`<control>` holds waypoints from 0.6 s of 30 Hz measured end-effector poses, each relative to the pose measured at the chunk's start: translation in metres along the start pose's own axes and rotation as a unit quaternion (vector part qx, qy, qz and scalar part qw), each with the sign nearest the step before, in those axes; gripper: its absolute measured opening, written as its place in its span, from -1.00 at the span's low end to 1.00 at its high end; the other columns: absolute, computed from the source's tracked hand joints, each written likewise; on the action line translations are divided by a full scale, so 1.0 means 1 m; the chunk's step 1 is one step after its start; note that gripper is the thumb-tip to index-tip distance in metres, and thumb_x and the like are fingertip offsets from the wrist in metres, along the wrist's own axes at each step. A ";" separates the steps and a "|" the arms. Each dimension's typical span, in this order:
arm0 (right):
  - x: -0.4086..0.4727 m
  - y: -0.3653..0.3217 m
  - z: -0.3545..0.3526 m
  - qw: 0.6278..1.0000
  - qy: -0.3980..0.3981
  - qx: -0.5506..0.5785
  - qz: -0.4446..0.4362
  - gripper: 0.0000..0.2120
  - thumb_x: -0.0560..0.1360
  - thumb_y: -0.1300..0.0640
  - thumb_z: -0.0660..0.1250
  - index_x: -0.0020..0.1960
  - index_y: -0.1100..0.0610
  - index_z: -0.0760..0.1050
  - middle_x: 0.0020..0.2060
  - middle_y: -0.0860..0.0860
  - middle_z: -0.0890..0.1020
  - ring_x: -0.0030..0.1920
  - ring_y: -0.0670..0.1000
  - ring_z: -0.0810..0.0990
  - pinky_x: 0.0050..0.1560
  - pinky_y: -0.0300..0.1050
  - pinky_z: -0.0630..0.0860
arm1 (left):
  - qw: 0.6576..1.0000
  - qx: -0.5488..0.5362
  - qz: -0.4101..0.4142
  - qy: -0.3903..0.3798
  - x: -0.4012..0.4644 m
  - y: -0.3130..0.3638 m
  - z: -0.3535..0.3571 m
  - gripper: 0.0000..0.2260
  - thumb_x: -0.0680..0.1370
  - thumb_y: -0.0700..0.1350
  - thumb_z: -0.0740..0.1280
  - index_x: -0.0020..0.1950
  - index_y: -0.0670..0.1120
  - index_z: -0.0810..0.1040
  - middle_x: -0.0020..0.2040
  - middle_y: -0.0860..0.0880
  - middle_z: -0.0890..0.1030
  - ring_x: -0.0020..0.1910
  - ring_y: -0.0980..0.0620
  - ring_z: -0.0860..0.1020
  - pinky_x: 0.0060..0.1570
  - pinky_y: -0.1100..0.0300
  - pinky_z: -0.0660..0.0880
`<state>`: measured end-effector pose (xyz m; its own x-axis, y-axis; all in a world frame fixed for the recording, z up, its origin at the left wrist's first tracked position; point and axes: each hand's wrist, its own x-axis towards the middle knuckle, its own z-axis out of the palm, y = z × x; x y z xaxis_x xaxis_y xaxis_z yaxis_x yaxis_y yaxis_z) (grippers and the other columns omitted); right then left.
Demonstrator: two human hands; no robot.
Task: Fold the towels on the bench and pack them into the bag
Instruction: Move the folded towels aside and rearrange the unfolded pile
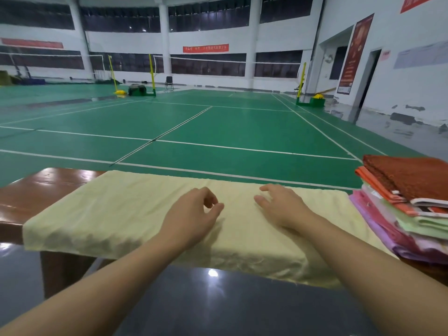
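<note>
Head view: my left hand (194, 212) and right hand (278, 204) rest loosely curled, grasping nothing, on a soft pale-yellow towel (109, 209) draping the glossy wooden bench (36, 187).

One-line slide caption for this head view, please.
Both hands, left and right, over a yellow towel spread on the bench, beside a towel stack.
</note>
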<state>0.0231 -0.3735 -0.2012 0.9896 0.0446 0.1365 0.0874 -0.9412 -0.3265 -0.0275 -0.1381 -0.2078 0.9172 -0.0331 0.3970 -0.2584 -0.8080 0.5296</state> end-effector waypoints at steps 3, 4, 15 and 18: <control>0.005 -0.006 0.004 1.000 -0.008 -0.009 -0.012 -0.51 0.63 -0.23 0.15 0.49 -0.06 0.36 0.46 -0.02 0.44 0.44 0.11 0.40 0.42 0.03 0.33 | 1.000 0.014 -0.012 -0.004 0.003 -0.006 0.003 -0.85 0.57 0.14 0.34 0.00 0.09 0.57 -0.03 0.13 0.56 -0.08 0.08 0.51 -0.03 0.11 0.45; 0.005 -0.006 0.005 1.000 -0.006 -0.012 -0.012 -0.52 0.63 -0.22 0.16 0.48 -0.06 0.36 0.46 -0.02 0.44 0.44 0.11 0.40 0.41 0.03 0.34 | 1.000 0.020 -0.013 -0.011 0.004 -0.006 0.004 -0.85 0.57 0.14 0.34 0.01 0.09 0.57 -0.03 0.13 0.56 -0.06 0.07 0.51 -0.01 0.10 0.46; -0.011 0.026 -0.001 0.994 0.085 0.046 0.040 -0.63 0.64 -0.16 0.19 0.36 -0.04 0.47 0.37 -0.03 0.51 0.36 0.08 0.44 0.35 0.03 0.37 | 0.995 0.035 0.058 -0.068 0.005 0.036 0.030 -0.82 0.56 0.19 0.32 0.03 0.12 0.54 -0.03 0.14 0.52 -0.01 0.09 0.47 -0.07 0.15 0.37; -0.007 0.049 -0.023 0.986 0.115 0.034 0.119 -0.62 0.64 -0.13 0.19 0.37 0.00 0.47 0.36 0.05 0.50 0.35 0.17 0.44 0.30 0.09 0.41 | 0.990 0.001 0.103 -0.094 0.001 0.065 0.044 -0.84 0.57 0.16 0.33 0.02 0.11 0.55 -0.03 0.13 0.54 -0.06 0.11 0.48 -0.03 0.12 0.44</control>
<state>0.0174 -0.4272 -0.1968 0.9319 -0.2592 0.2538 -0.1293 -0.8910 -0.4351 -0.0300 -0.2164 -0.2055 0.8855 -0.3061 0.3494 -0.4454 -0.7734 0.4511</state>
